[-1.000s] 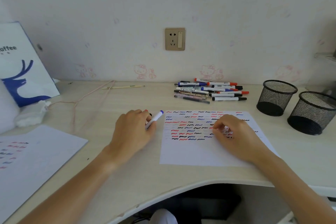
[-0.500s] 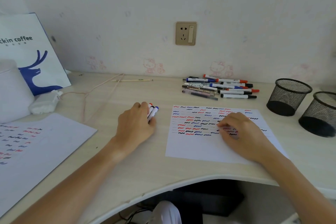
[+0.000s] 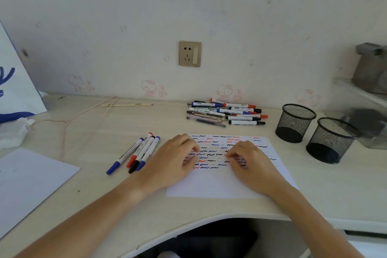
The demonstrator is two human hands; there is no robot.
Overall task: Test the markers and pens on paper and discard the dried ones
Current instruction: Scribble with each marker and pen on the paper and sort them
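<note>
A white test sheet [image 3: 217, 186] covered in red, blue and black squiggles lies on the desk in front of me. My left hand [image 3: 173, 159] rests on its left part with loosely curled fingers and holds nothing. My right hand [image 3: 249, 161] rests on the sheet's middle, fingers bent, nothing visible in it. Several capped markers [image 3: 140, 153] lie side by side just left of my left hand. A pile of markers and pens [image 3: 224, 113] sits near the wall behind the sheet.
Two black mesh pen cups [image 3: 295, 123] [image 3: 333, 140] stand at the right. Another white sheet [image 3: 31, 182] lies at the left, with a crumpled tissue [image 3: 12, 134] and a paper bag [image 3: 14, 81] beyond it. A cord [image 3: 69, 121] and a thin stick [image 3: 125, 105] lie near the wall.
My left hand has let go of the markers, left them lying on the desk and moved right onto the sheet. My right hand stays on the paper.
</note>
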